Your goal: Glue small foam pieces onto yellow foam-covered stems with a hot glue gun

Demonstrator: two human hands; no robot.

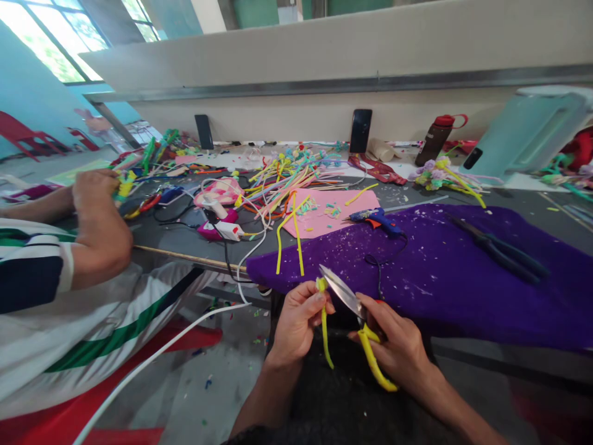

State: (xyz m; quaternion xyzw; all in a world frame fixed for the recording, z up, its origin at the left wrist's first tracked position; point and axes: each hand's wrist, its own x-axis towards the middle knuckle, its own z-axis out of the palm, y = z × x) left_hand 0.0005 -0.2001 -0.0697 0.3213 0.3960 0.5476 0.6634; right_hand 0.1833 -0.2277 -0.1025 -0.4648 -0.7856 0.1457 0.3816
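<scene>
My left hand (299,318) pinches a yellow fuzzy stem (325,337) near its upper end, where a small yellow bundle sits; the rest of the stem hangs down. In my right hand (398,340) are yellow-handled scissors (345,293), their blades pointing up and left to the bundle. Whether the blades touch it cannot be made out. Both hands are in front of the table edge, above my dark lap. Two long yellow stems (298,238) lie over the edge of a pink sheet (319,230) and the purple cloth (463,278) beyond my hands.
On the cloth lie a blue glue gun (377,220) and black-handled pliers (504,250). Behind are piled colourful stems (296,179), two upright phones (360,131), a bottle (435,139) and white cables (199,321). At the left, another person's arm (99,222) rests on the table.
</scene>
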